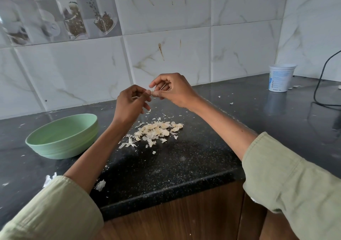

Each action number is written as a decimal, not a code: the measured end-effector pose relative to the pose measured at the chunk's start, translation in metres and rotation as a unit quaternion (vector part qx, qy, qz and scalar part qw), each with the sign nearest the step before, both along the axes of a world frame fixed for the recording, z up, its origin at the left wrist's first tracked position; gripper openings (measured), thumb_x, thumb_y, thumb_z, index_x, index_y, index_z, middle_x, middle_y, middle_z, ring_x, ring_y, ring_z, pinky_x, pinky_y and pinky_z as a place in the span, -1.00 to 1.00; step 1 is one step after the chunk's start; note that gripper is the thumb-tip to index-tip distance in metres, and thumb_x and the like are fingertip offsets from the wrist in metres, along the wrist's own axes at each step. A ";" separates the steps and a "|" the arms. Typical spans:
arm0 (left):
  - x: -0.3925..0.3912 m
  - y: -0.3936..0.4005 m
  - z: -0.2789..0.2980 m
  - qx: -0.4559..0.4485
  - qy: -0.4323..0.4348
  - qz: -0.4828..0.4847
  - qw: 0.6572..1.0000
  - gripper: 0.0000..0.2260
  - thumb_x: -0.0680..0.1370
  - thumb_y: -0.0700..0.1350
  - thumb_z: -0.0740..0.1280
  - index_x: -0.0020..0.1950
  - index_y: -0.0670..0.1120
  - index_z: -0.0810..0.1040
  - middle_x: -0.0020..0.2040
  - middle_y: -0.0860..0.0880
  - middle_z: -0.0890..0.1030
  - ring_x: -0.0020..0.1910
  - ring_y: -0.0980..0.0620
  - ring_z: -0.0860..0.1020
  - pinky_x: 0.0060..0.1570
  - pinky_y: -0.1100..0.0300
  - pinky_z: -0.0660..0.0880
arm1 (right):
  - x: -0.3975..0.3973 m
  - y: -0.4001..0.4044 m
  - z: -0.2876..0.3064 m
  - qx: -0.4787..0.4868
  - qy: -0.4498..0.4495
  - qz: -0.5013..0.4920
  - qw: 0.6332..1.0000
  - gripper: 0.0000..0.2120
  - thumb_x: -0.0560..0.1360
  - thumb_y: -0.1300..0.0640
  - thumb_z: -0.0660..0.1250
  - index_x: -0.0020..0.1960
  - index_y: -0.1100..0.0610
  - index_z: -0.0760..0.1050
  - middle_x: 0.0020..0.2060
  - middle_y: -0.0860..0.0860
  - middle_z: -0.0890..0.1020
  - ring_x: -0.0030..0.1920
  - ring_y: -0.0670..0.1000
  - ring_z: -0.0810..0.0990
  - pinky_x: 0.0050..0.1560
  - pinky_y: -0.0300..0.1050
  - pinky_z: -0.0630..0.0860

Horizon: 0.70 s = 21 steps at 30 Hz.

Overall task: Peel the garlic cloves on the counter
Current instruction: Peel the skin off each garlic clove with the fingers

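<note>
**Peeling garlic above counter**

L hand [132, 100] & R hand [172, 90] meet in air, fingers curled, pinching a small clove [151, 91] (mostly hidden). Garlic pile [158, 130] w/ skins on black counter [184, 158], right of green bowl [63, 138].

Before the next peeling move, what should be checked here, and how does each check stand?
1. Clove pinched between left hand and right hand: cannot tell, the fingers hide it.
2. Hands raised above the counter: ok.
3. Garlic pile below the hands to catch skins: ok.
4. Green bowl near the left hand: ok.
5. Bowl contents: cannot tell.
6. Counter free of scattered skins: not ok.
</note>
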<state>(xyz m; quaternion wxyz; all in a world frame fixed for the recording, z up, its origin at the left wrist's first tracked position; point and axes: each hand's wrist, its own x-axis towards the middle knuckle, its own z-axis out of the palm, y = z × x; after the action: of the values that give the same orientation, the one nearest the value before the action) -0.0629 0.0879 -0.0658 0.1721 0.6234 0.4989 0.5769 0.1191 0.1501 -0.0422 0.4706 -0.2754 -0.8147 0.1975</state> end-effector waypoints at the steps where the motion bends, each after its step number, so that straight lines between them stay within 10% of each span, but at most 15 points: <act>1: 0.000 0.000 0.000 -0.006 -0.018 -0.007 1.000 -0.81 0.67 -0.06 0.40 0.07 -0.20 0.63 -0.09 -0.15 0.72 -0.28 -0.01 0.68 -0.30 0.16 0.51 | -0.001 0.000 0.000 0.001 -0.001 0.000 1.000 -0.76 0.47 0.23 0.60 0.11 0.13 0.69 -0.14 0.03 0.72 -0.24 -0.08 0.68 -0.05 -0.11 0.69; 21: -0.004 0.003 -0.001 -0.040 -0.180 -0.100 0.978 -0.86 0.58 -0.12 0.51 -0.03 -0.18 0.66 -0.15 -0.10 0.72 -0.09 0.03 0.67 0.02 0.18 0.57 | -0.013 -0.018 0.002 0.113 -0.012 -0.011 0.993 -0.78 0.45 0.42 0.47 0.01 0.18 0.58 -0.19 -0.09 0.69 -0.19 -0.09 0.67 -0.13 -0.11 0.65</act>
<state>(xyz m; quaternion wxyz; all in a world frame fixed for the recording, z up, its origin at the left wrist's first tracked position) -0.0666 0.0909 -0.0664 0.3408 0.5485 0.4177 0.6392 0.1062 0.1322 -0.0399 0.4908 -0.2322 -0.8343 0.0953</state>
